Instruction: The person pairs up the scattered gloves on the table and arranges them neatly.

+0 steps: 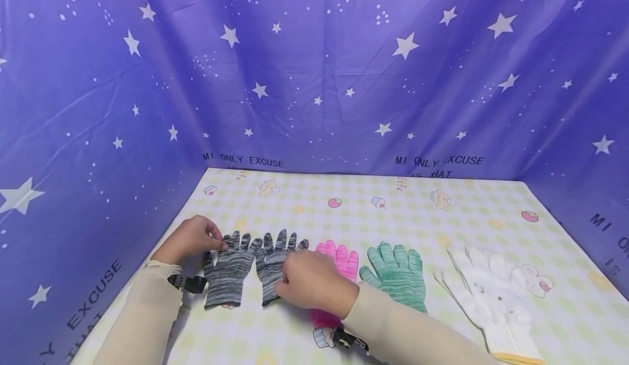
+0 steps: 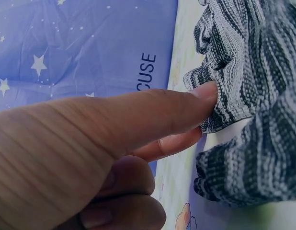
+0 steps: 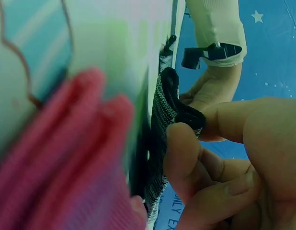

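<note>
Two black-and-grey striped knit gloves lie side by side, fingers pointing away. My left hand (image 1: 193,238) pinches a fingertip of the left striped glove (image 1: 228,275) between thumb and forefinger; the left wrist view shows the thumb (image 2: 200,98) on the knit. Over the right striped glove (image 1: 270,269), my right hand (image 1: 316,282) hides part of it. In the right wrist view, its thumb and forefinger pinch a raised dark edge of that glove (image 3: 162,108). Beside it lies a pink glove (image 1: 344,261), partly behind the right hand and wrist.
Right of the pink glove are a green glove (image 1: 398,275) and white gloves (image 1: 501,305) with a yellow cuff edge. All lie on a green-checked cloth (image 1: 314,217) with cartoon prints. Blue star-patterned curtains (image 1: 314,70) enclose the table at the back and sides.
</note>
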`<state>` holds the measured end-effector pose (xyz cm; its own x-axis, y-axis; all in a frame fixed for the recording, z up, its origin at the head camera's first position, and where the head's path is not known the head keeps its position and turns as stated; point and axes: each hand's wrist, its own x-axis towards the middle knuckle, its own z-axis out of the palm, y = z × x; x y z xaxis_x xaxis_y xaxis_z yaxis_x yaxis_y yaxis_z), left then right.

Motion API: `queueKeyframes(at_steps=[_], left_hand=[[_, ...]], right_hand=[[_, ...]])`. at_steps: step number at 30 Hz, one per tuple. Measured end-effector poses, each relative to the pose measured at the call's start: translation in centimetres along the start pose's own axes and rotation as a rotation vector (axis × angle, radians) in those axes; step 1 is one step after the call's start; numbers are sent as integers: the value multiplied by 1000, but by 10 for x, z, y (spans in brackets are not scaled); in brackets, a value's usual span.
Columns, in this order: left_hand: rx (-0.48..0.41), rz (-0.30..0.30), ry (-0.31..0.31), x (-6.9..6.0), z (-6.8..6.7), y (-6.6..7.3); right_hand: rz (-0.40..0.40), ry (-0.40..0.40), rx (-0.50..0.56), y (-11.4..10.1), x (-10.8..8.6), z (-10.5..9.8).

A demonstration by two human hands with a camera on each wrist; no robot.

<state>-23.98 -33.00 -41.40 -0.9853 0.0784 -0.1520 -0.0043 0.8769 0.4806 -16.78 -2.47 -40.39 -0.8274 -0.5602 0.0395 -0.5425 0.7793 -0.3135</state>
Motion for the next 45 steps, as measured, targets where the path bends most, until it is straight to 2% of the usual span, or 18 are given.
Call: queueKeyframes(at_steps=[7, 12, 18, 28, 35, 41, 45], left_hand=[[13, 9, -2, -2, -1, 0], [16, 36, 10, -1, 0, 0], [31, 64, 22, 2, 0, 0], [23, 70, -4, 0, 2, 3], [17, 73, 15, -3, 2, -3], [17, 26, 51, -8, -2, -6], [-1, 23, 56, -9, -5, -6]], right_hand=[[-9, -6, -20, -6, -8, 9], [-16, -62, -64, -8, -10, 13], [-15, -87, -100, -10, -12, 12], [-29, -106, -204, -15, -17, 16], [-35, -96, -199, -17, -17, 19], [-6, -112, -92, -14, -17, 15], [46, -71, -59, -8, -11, 11]])
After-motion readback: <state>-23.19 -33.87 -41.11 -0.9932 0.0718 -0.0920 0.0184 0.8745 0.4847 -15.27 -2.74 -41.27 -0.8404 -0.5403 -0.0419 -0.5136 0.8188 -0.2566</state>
